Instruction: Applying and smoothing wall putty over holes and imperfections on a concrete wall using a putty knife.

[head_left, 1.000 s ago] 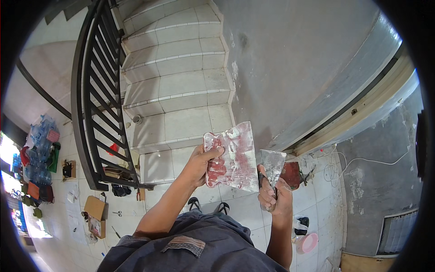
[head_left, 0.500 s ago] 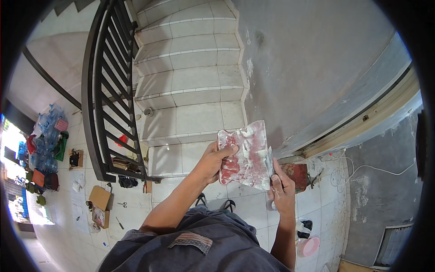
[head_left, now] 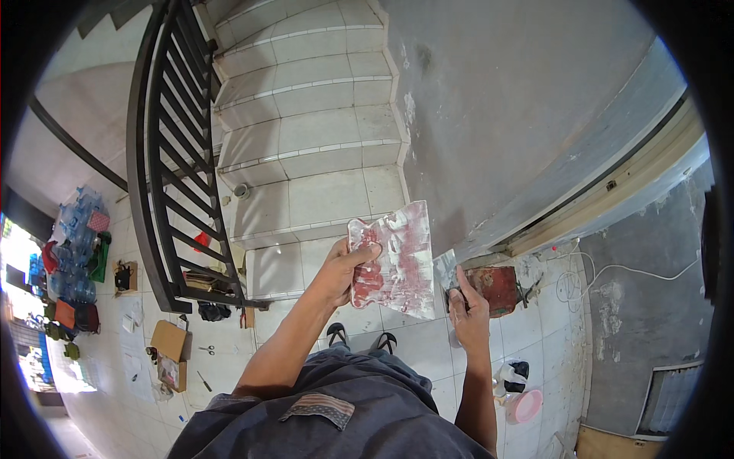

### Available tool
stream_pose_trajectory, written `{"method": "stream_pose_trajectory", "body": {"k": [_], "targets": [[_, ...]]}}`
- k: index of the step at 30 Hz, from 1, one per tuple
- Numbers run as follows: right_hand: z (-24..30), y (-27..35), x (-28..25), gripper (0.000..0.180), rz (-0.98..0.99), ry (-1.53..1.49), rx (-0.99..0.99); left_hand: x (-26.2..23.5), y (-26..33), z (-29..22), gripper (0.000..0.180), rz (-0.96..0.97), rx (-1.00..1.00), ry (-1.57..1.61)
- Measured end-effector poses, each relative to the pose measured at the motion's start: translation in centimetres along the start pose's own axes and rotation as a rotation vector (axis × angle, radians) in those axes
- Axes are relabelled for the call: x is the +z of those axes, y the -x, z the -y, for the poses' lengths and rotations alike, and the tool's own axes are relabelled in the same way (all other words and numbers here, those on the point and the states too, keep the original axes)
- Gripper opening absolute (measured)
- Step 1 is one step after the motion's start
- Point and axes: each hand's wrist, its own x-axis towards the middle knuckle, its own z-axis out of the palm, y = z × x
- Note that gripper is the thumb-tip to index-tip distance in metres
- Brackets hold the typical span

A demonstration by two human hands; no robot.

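Note:
My left hand [head_left: 338,274] grips a flat red plastic putty spreader [head_left: 405,264] by its wavy edge, the thumb pressed on top. White putty is smeared across the spreader's face in ridges. In my right hand [head_left: 471,315] is a putty knife [head_left: 444,269], its forefinger stretched along the tool. The knife's broad metal blade shows just right of the spreader's straight edge, seemingly apart from it. My fingers hide most of the knife's handle.
Tiled stairs [head_left: 329,130] rise ahead, with a dark railing [head_left: 153,168] at left and a patchy grey wall [head_left: 505,99] at right. A rusty red box [head_left: 491,291], a pink basin [head_left: 524,407], a cardboard box [head_left: 170,340] and scissors [head_left: 206,350] lie on the floor.
The putty knife has come away from the spreader's right edge and turned, so its blade face now shows. The whole view has shifted slightly.

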Motion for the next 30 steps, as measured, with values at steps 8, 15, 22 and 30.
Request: {"method": "stream_pose_trajectory", "body": {"k": [8, 15, 22, 30], "targets": [[6.1, 3.7, -1.6, 0.044, -0.082, 0.247, -0.196, 0.3, 0.9, -0.6, 0.025, -0.093, 0.143, 0.005], [8.3, 5.8, 0.3, 0.048, 0.027, 0.439, -0.268, 0.8, 1.1, -0.2, 0.022, -0.08, 0.274, -0.028], [8.6, 5.2, 1.0, 0.048, 0.005, 0.422, -0.263, 2.0, 2.0, -0.4, 0.018, -0.067, 0.308, -0.125], [8.8, 4.7, 1.6, 0.047, -0.047, 0.372, -0.28, 2.5, 3.1, -0.7, 0.016, -0.057, 0.326, -0.31]]}}
